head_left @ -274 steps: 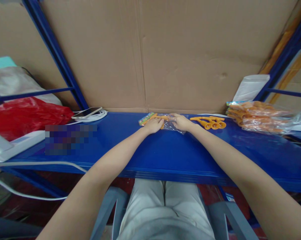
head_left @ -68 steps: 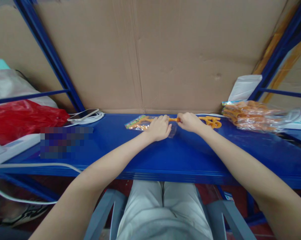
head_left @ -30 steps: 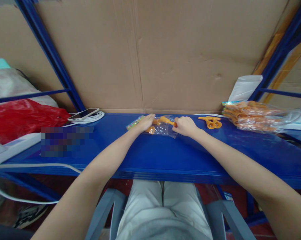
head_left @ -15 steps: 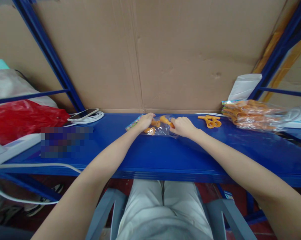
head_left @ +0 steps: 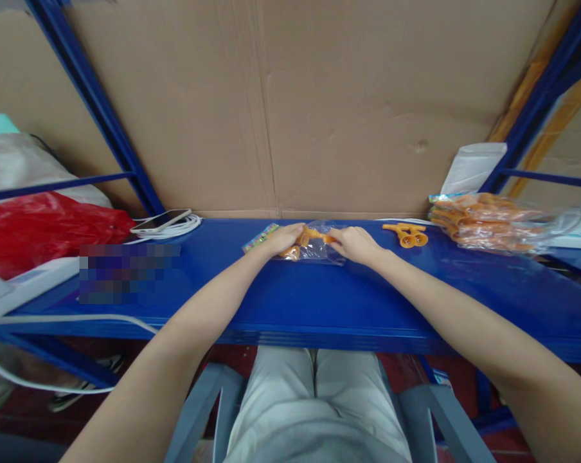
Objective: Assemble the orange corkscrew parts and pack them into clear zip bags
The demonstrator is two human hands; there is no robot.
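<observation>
A clear plastic bag (head_left: 336,258) with a colourful printed header (head_left: 261,238) lies on the blue table. Inside it, near the left hand, are orange plastic pieces (head_left: 290,253) with flared, horn-like ends. My left hand (head_left: 285,240) is closed over the left part of the bag, its fingertips partly hidden. My right hand (head_left: 355,244) pinches the right end of an orange horn-shaped piece (head_left: 315,235), which points left toward the left hand at the bag. Farther right, a pair of similar orange horn-shaped pieces (head_left: 406,235) rests on the table.
At the right stands a pile of bagged orange pieces (head_left: 488,222) beside a white packet (head_left: 473,166). A phone (head_left: 160,221) lies on coiled white cable (head_left: 189,225) at the left, near a red bag (head_left: 54,228). Cardboard (head_left: 319,116) backs the blue table (head_left: 319,302).
The orange piece in my right hand has shifted left and lies flatter, its far end now near my left fingers. My left hand has stretched slightly rightward over the bag.
</observation>
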